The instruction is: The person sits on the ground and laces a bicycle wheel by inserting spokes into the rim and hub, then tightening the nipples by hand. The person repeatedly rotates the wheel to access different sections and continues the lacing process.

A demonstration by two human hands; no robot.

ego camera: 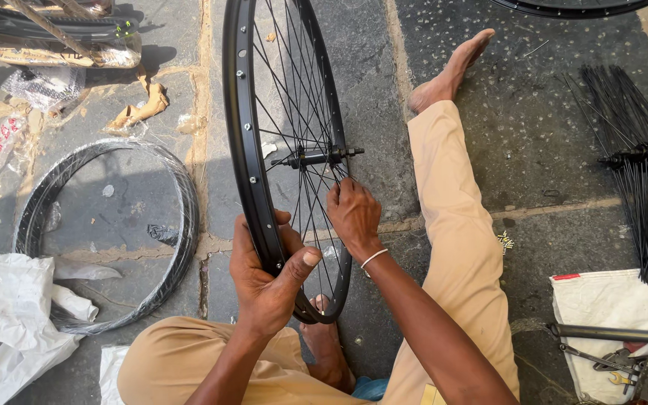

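Note:
A black bicycle wheel rim (243, 112) stands upright on the stone floor between my legs, with thin spokes running to a black hub and axle (316, 156). My left hand (268, 274) grips the rim's near lower part, thumb pressed over its edge. My right hand (352, 214) is just below the hub, its fingers pinched on the spokes (305, 202). A white band circles that wrist.
A plastic-wrapped rim (181, 225) lies flat at left beside white plastic bags (9, 307). A hub with a fan of loose black spokes (639, 187) lies at right. Tools rest on a white sack (609, 307) at lower right. My bare foot (451, 67) stretches forward.

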